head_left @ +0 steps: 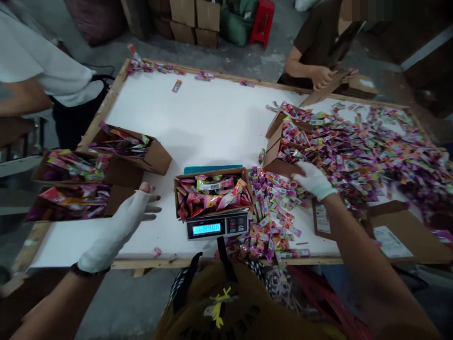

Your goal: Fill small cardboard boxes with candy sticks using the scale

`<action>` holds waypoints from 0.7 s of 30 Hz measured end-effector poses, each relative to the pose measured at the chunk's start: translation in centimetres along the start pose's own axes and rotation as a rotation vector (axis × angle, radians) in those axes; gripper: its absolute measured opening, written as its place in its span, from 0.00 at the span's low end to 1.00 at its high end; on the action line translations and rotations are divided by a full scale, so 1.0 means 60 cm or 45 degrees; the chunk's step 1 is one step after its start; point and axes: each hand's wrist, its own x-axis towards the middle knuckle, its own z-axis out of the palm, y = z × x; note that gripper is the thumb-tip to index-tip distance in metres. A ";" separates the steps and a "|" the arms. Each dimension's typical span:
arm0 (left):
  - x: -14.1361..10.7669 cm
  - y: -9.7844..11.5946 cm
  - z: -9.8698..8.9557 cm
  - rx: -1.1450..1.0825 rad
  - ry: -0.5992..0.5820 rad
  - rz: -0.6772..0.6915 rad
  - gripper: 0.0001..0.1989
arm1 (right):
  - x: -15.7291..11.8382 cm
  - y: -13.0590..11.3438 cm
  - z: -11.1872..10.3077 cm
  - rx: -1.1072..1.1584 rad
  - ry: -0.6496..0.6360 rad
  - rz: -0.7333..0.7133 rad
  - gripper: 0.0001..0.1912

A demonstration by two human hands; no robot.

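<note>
My left hand (132, 219), in a white glove with bare fingertips, hovers over the table's left part. Its fingers are spread and hold nothing, close to the filled boxes on the left. Ahead of me a cardboard box (178, 196) full of small wrapped candy packets (214, 191) rests on a digital scale (217, 226) with a lit blue display. My right hand (314, 179), also gloved, reaches to the near corner of another candy-filled cardboard box (279, 163). Its fingers appear closed on that corner, partly blurred.
Three filled boxes (155, 156) stand at the left edge. Loose packets (357, 151) heap over the right side and beside the scale. Flattened cardboard (406, 231) lies at the near right. One person (322, 75) handles cardboard across the table; another (42, 71) stands left. A wooden rim (226, 75) borders the white table.
</note>
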 end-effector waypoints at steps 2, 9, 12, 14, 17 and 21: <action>-0.004 0.003 -0.006 -0.066 0.028 -0.059 0.48 | 0.056 0.017 0.010 -0.204 -0.069 0.114 0.34; 0.004 0.052 0.027 0.064 -0.054 0.058 0.36 | 0.123 -0.008 0.057 -0.420 -0.290 0.214 0.25; 0.012 0.070 0.050 0.181 -0.258 0.055 0.31 | 0.089 -0.019 0.040 -0.426 -0.255 0.185 0.27; 0.014 0.078 0.060 0.188 -0.345 0.023 0.29 | 0.055 -0.029 0.014 -0.414 -0.214 0.158 0.28; 0.012 0.088 0.068 0.229 -0.323 0.049 0.25 | -0.003 -0.065 -0.031 -0.381 -0.127 0.103 0.28; 0.005 0.096 0.069 0.462 -0.207 0.206 0.21 | -0.065 -0.149 -0.070 -0.355 -0.016 0.008 0.28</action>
